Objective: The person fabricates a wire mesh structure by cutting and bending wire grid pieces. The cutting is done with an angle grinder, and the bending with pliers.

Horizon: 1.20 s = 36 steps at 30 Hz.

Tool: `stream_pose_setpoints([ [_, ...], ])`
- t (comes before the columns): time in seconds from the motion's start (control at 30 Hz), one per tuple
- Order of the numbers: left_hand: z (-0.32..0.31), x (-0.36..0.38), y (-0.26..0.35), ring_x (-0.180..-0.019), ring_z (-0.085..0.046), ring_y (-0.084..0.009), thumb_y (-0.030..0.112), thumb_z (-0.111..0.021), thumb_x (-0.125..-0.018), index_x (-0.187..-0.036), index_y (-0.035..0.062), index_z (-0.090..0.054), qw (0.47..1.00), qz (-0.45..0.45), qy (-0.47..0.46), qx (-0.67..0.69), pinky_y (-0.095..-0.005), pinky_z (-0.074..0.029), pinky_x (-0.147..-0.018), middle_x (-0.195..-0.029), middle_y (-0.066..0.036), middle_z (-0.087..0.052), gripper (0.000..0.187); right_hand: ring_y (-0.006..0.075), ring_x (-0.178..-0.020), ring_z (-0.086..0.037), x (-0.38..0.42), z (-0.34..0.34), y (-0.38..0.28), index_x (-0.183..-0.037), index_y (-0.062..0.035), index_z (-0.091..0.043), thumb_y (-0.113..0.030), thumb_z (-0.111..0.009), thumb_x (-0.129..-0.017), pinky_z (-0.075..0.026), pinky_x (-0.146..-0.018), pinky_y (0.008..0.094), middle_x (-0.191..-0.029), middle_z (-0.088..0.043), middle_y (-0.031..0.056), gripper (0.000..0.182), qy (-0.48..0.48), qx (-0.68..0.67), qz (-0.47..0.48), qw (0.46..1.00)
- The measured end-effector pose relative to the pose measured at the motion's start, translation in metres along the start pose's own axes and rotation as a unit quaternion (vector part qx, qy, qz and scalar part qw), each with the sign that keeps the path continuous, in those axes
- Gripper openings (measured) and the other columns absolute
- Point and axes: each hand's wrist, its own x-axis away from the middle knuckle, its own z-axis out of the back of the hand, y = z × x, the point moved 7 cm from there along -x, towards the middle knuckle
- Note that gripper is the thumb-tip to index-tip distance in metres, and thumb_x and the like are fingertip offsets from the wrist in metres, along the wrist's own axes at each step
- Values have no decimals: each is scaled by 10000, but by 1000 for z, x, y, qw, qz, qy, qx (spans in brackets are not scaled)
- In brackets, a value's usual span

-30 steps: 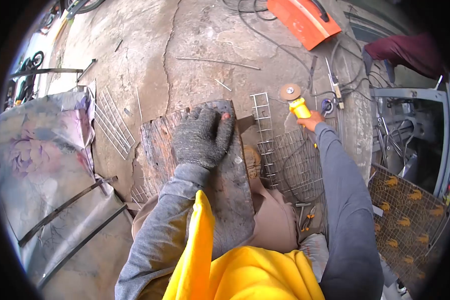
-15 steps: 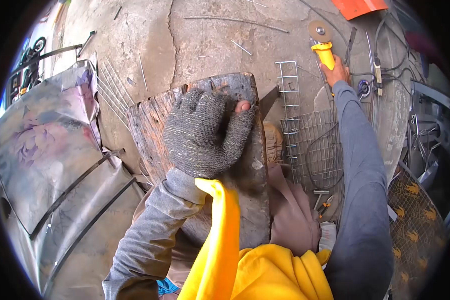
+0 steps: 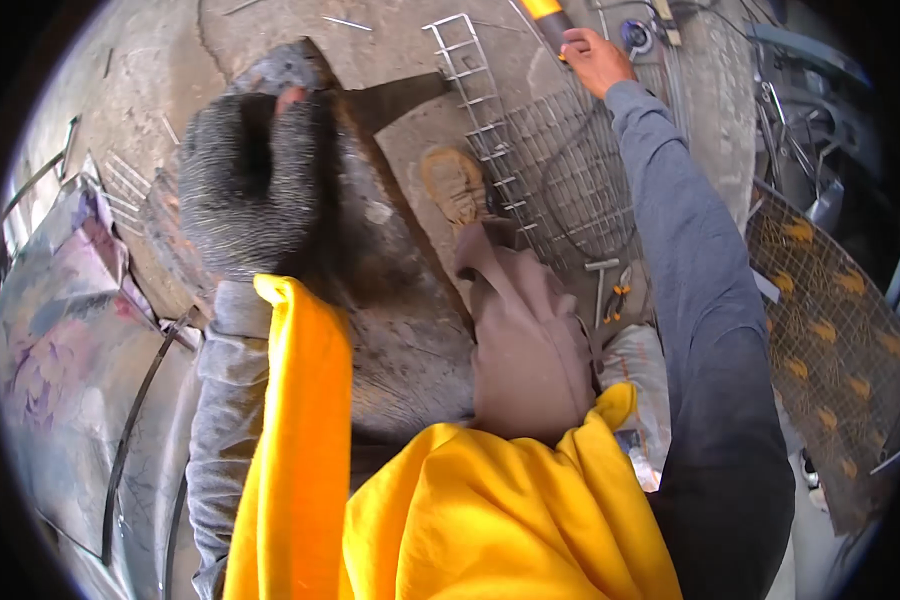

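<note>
My left hand, in a grey knit glove with a bare thumb tip, is curled over the weathered wooden block. What its fingers close on, if anything, is hidden. A dark flat metal piece juts from the block's right side. My bare right hand is at the upper edge, its fingers bent against the dark rear end of a yellow angle grinder. The grinder's disc is out of view. Just below lies a wire mesh panel with a ladder-shaped wire strip alongside.
A hammer and orange-handled pliers lie near my leg. My shoe stands beside the block. Floral sheeting and dark bars are at left, a patterned panel at right. Yellow cloth hangs in front.
The view has shifted, moving the block left and up in the picture. My right hand sits farther back on the grinder, exposing its dark rear end. My left hand stays curled over the block.
</note>
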Motion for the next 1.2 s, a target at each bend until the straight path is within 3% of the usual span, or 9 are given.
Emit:
stream_pose_setpoints([
  [0.37,-16,1,1,-786,-615,-210,198,-746,-919,-908,25,-663,987,10,-45,151,-339,-480,-714,-857,-99,-649,193,320,-976,-718,375,21,267,-1032,-62,-716,-370,-594,-964,-542,-865,415,-1001,-750,155,339,-203,130,-347,906],
  [0.4,-15,1,1,-779,-616,-201,197,-748,-920,-903,24,-665,987,11,-40,157,-332,-481,-709,-849,-92,-653,193,350,-1000,-709,420,9,300,-1024,-54,-726,-359,-582,-937,-545,-886,425,-1029,-744,184,348,-143,-81,-507,846],
  [0.5,-9,3,1,-760,-619,-173,194,-755,-923,-888,22,-669,987,18,-9,161,-311,-484,-695,-828,-69,-663,196,357,-1019,-714,469,0,281,-1003,-69,-770,-309,-604,-898,-554,-880,454,-1047,-743,200,310,-271,164,-479,819],
  [0.53,-6,4,1,-754,-620,-164,193,-758,-924,-883,21,-671,987,19,7,159,-304,-485,-690,-821,-61,-666,197,328,-1021,-720,503,-61,313,-1007,-63,-771,-299,-615,-907,-559,-877,446,-1053,-748,179,300,-533,313,-189,763],
  [0.6,2,6,1,-741,-622,-146,191,-762,-927,-873,20,-674,988,21,41,145,-290,-487,-681,-806,-46,-672,200,326,-1056,-707,573,-101,371,-1086,-90,-764,-289,-624,-914,-554,-882,466,-1121,-738,157,298,-421,225,-435,764],
  [0.87,11,0,-21,-760,-600,-97,117,-730,-951,-974,-10,-687,982,-150,117,-19,-238,-478,-738,-853,-35,-672,136,346,-1059,-702,609,-191,356,-1137,-118,-751,-295,-611,-923,-545,-909,477,-1135,-731,168,311,-495,203,-360,764],
  [0.93,14,-1,-25,-773,-609,-114,119,-739,-942,-963,-7,-688,988,-110,109,-30,-250,-482,-752,-857,-37,-667,137,392,-1011,-704,576,-166,333,-995,61,-719,-325,-586,-943,-547,-881,478,-1064,-723,257,411,-362,167,-398,826],
  [1.07,12,0,-14,-768,-596,-109,114,-762,-924,-961,27,-692,975,-160,114,-100,-252,-475,-735,-863,-23,-662,118,426,-994,-694,539,-136,279,-1035,72,-680,-349,-583,-951,-535,-862,500,-1042,-712,283,440,-344,120,-459,810],
  [1.2,7,-1,-12,-703,-541,-70,89,-751,-932,-894,28,-653,986,-127,102,-36,-234,-446,-663,-796,7,-622,121,454,-956,-670,571,-118,289,-1100,52,-615,-376,-557,-977,-511,-838,514,-1014,-689,290,450,-95,54,-555,824],
])
